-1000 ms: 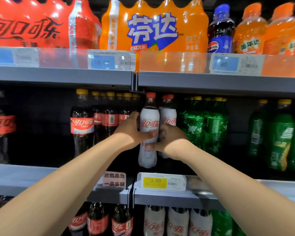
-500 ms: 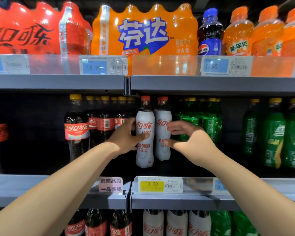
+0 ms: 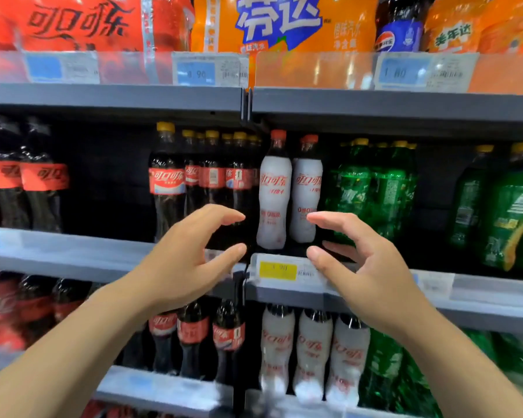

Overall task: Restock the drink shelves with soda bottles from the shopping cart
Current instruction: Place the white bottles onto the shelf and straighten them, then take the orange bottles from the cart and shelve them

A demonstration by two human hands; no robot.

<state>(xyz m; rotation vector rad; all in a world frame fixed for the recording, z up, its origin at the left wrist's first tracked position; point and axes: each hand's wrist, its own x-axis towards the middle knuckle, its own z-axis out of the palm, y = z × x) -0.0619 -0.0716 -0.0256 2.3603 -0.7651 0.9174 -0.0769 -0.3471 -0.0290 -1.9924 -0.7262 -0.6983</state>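
Left hand (image 3: 178, 267), right hand (image 3: 369, 267) withdrawn (empty).

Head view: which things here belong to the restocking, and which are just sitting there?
Job: two white-sleeved, red-capped plastic cola bottles; left hand; right hand.
Just there: green plastic soda bottles; orange shrink-wrapped multipack; yellow paper price tag.

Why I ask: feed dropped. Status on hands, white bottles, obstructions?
Left hand open, empty. Right hand open, empty. Two white cola bottles upright on middle shelf, not gripped. Nothing between hands and bottles.

Bright, motion-blurred (edges worst)
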